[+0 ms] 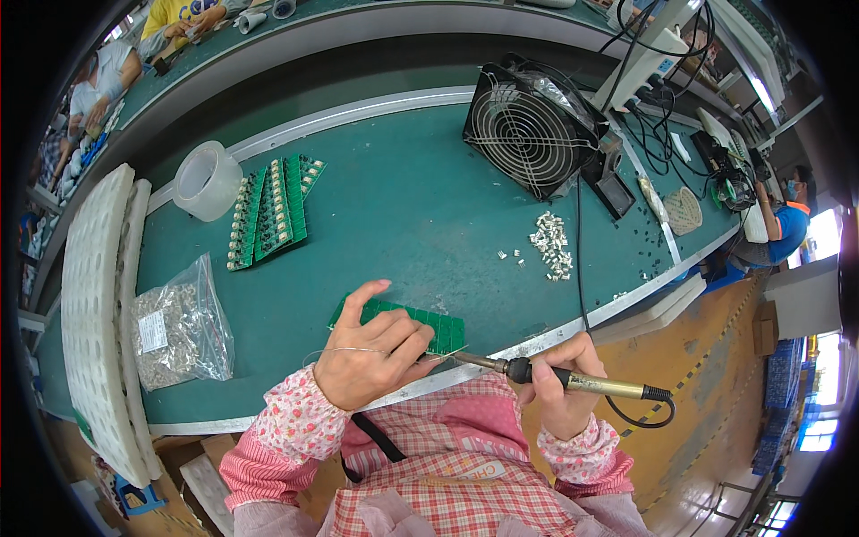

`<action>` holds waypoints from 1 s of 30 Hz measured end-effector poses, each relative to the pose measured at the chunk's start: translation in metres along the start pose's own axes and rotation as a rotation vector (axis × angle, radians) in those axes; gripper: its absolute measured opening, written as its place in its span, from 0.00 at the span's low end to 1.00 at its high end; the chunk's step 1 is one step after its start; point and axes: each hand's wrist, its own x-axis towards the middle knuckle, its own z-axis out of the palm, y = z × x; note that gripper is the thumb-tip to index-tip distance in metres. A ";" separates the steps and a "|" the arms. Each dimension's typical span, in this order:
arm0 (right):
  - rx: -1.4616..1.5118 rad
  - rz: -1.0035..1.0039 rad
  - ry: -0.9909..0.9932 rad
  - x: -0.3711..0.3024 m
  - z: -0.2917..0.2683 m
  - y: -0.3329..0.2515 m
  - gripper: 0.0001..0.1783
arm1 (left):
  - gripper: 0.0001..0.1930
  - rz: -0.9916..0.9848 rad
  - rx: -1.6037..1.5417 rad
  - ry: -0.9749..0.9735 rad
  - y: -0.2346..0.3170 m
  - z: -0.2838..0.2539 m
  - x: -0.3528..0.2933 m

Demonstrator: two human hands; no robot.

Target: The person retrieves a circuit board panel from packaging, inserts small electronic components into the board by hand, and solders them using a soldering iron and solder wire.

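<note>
A green circuit board panel (445, 328) lies near the front edge of the bench, partly covered by my left hand (369, 356). That hand is closed, with a thin solder wire (344, 350) running over it and out past the fingertips at the board's near right corner. One finger stretches out above the board. Wrapped round the handle of a soldering iron (601, 385) is my right hand (570, 389). The iron points left, and its tip meets the wire's end at the board's corner; whether they touch the board I cannot tell.
Several populated board strips (276, 213) lie beside a tape roll (208, 181). A bag of small parts (183, 327) and white foam trays (94, 313) stand left. Loose metal parts (551, 246), a fan (528, 134) and an iron stand (611, 186) are right. Other people sit beyond.
</note>
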 end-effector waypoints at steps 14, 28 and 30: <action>0.048 0.113 -0.015 0.009 0.000 -0.004 0.07 | 0.17 0.002 -0.033 -0.020 -0.001 0.001 -0.003; -0.060 -0.122 0.117 0.005 0.003 0.013 0.07 | 0.15 -0.004 -0.007 -0.019 -0.001 -0.002 0.002; -0.312 -0.326 0.036 0.016 0.002 0.026 0.10 | 0.14 -0.007 -0.032 -0.006 -0.001 -0.005 0.008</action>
